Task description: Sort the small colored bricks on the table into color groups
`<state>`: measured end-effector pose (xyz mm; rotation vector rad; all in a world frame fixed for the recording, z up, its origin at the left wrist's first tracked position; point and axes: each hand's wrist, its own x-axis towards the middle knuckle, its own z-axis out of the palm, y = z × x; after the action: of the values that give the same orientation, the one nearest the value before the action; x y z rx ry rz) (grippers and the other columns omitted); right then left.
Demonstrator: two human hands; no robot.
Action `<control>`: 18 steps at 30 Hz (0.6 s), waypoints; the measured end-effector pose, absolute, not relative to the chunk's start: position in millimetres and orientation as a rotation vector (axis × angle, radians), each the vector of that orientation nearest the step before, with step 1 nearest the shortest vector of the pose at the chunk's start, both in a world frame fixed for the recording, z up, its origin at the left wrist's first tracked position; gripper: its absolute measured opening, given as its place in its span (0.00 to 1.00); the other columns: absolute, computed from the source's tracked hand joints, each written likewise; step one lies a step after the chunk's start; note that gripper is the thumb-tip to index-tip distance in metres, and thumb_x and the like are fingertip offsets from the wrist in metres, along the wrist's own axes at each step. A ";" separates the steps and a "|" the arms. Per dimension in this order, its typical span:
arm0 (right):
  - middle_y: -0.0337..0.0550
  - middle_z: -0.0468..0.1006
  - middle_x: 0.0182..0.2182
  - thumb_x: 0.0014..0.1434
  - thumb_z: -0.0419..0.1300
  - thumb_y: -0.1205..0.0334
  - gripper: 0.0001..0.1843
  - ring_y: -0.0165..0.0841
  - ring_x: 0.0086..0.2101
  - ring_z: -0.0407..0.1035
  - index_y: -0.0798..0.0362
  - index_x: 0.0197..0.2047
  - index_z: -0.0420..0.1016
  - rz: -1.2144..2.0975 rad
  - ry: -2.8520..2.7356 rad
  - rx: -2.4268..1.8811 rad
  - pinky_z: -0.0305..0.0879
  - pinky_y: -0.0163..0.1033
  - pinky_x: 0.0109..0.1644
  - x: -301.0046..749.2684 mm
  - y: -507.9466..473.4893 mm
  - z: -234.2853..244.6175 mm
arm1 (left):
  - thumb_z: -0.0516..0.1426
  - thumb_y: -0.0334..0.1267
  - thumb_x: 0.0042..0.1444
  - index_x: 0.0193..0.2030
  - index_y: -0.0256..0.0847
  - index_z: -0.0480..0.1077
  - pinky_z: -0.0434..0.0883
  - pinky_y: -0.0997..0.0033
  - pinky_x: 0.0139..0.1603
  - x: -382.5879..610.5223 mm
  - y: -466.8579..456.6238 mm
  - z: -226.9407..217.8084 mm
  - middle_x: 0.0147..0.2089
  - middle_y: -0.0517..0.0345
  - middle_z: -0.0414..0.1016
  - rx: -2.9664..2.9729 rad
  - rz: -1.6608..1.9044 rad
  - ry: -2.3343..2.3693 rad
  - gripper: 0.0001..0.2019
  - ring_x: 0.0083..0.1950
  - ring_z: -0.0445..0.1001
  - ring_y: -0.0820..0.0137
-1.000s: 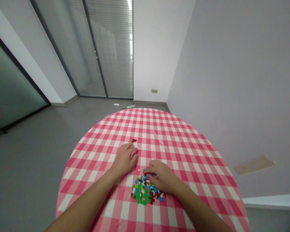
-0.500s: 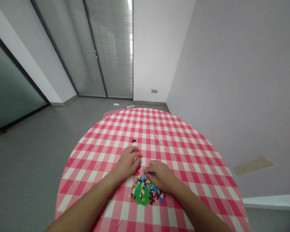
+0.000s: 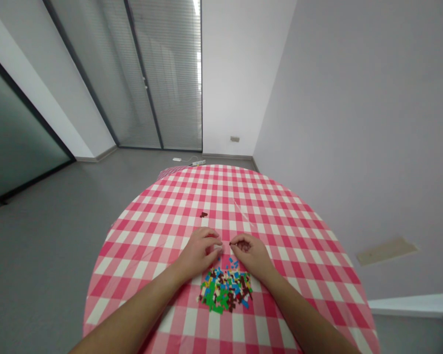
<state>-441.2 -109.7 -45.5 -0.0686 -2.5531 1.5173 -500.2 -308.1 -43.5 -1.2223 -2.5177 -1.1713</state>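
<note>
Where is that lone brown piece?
In the head view, the brown piece lies on the tablecloth beyond the left hand, apart from the pile.

The right hand (image 3: 249, 255) has lifted off the pile of small coloured pieces (image 3: 225, 290), so the pile's far right part now lies uncovered. It has moved further up the table, fingertips pinched together. The left hand (image 3: 197, 253) has drawn back from the lone brown piece (image 3: 204, 215) toward the right hand, and their fingertips now almost meet.
</note>
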 end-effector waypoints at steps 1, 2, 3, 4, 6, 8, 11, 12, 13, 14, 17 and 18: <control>0.41 0.77 0.26 0.54 0.60 0.61 0.05 0.32 0.26 0.69 0.52 0.32 0.75 1.549 -2.538 -0.068 0.65 0.37 0.30 -441.2 -110.6 -45.9 | 0.59 0.34 0.59 0.42 0.45 0.77 0.70 0.57 0.53 -499.5 -307.1 -43.2 0.46 0.53 0.75 -1.231 -1.184 -2.504 0.06 0.50 0.71 0.63; 0.41 0.77 0.25 0.54 0.60 0.60 0.05 0.32 0.26 0.69 0.52 0.32 0.73 1.588 -2.518 -0.066 0.65 0.36 0.30 -441.1 -111.4 -46.3 | 0.59 0.34 0.59 0.42 0.45 0.77 0.70 0.57 0.53 -498.9 -306.3 -42.9 0.45 0.53 0.75 -1.239 -1.193 -2.491 0.07 0.50 0.71 0.63; 0.40 0.76 0.25 0.54 0.61 0.59 0.06 0.32 0.26 0.69 0.52 0.33 0.71 1.629 -2.493 -0.062 0.65 0.36 0.30 -441.0 -112.3 -46.8 | 0.59 0.34 0.59 0.42 0.45 0.77 0.70 0.57 0.53 -498.4 -305.7 -42.5 0.45 0.53 0.75 -1.244 -1.201 -2.482 0.07 0.50 0.71 0.63; 0.40 0.76 0.25 0.55 0.61 0.58 0.07 0.32 0.26 0.70 0.51 0.33 0.69 1.671 -2.467 -0.055 0.65 0.36 0.30 -440.9 -113.0 -47.4 | 0.59 0.34 0.59 0.42 0.46 0.77 0.70 0.57 0.53 -498.1 -305.3 -42.1 0.45 0.53 0.75 -1.247 -1.207 -2.477 0.07 0.49 0.71 0.63; 0.39 0.75 0.25 0.56 0.62 0.56 0.09 0.32 0.26 0.70 0.50 0.33 0.67 1.735 -2.427 -0.049 0.65 0.36 0.29 -440.5 -113.9 -48.4 | 0.59 0.34 0.59 0.42 0.46 0.77 0.70 0.56 0.52 -497.6 -305.1 -40.9 0.45 0.53 0.75 -1.248 -1.220 -2.472 0.07 0.50 0.71 0.62; 0.38 0.74 0.25 0.56 0.62 0.55 0.11 0.32 0.26 0.70 0.50 0.33 0.65 1.766 -2.419 -0.040 0.64 0.36 0.28 -440.0 -114.3 -49.0 | 0.58 0.33 0.59 0.43 0.45 0.77 0.70 0.56 0.52 -497.1 -305.1 -39.7 0.45 0.52 0.75 -1.246 -1.242 -2.463 0.08 0.50 0.71 0.62; 0.36 0.72 0.23 0.57 0.62 0.54 0.12 0.31 0.24 0.68 0.49 0.33 0.64 1.783 -2.425 -0.028 0.62 0.35 0.27 -439.1 -114.5 -49.3 | 0.57 0.32 0.60 0.46 0.45 0.76 0.70 0.57 0.51 -496.2 -304.8 -38.3 0.46 0.52 0.75 -1.261 -1.277 -2.436 0.09 0.49 0.71 0.62; 0.35 0.72 0.23 0.58 0.62 0.54 0.12 0.31 0.24 0.68 0.49 0.32 0.64 1.792 -2.427 -0.022 0.61 0.35 0.27 -438.9 -114.6 -49.3 | 0.57 0.33 0.61 0.46 0.45 0.76 0.70 0.57 0.51 -495.9 -304.5 -38.1 0.45 0.52 0.75 -1.270 -1.284 -2.428 0.09 0.49 0.71 0.62; 0.35 0.72 0.23 0.58 0.62 0.54 0.11 0.31 0.25 0.68 0.49 0.32 0.63 1.805 -2.427 -0.013 0.61 0.35 0.27 -438.6 -114.6 -49.4 | 0.56 0.33 0.61 0.45 0.44 0.76 0.70 0.58 0.51 -495.6 -304.2 -38.1 0.45 0.52 0.75 -1.279 -1.290 -2.420 0.09 0.49 0.71 0.63; 0.36 0.72 0.24 0.58 0.61 0.55 0.11 0.31 0.25 0.68 0.49 0.32 0.63 1.823 -2.425 -0.002 0.61 0.35 0.27 -438.4 -114.7 -49.4 | 0.56 0.33 0.62 0.45 0.44 0.76 0.70 0.58 0.51 -495.4 -303.9 -38.3 0.45 0.52 0.75 -1.285 -1.293 -2.415 0.09 0.49 0.71 0.63; 0.37 0.73 0.26 0.59 0.61 0.56 0.11 0.32 0.26 0.69 0.49 0.33 0.63 1.879 -2.416 0.024 0.62 0.35 0.29 -437.6 -115.1 -49.7 | 0.56 0.32 0.62 0.45 0.44 0.76 0.69 0.59 0.51 -494.9 -303.3 -39.3 0.45 0.52 0.75 -1.298 -1.295 -2.401 0.09 0.49 0.71 0.64; 0.37 0.73 0.26 0.59 0.61 0.56 0.11 0.32 0.26 0.69 0.49 0.33 0.62 1.890 -2.416 0.025 0.62 0.36 0.29 -437.3 -115.2 -49.7 | 0.56 0.32 0.62 0.45 0.44 0.76 0.69 0.59 0.52 -494.9 -303.2 -39.6 0.45 0.53 0.75 -1.299 -1.293 -2.399 0.09 0.49 0.71 0.64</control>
<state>-437.3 -115.2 -49.7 0.0254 -2.4164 1.8902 -494.9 -303.2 -39.6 -1.2988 -2.3992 -1.2933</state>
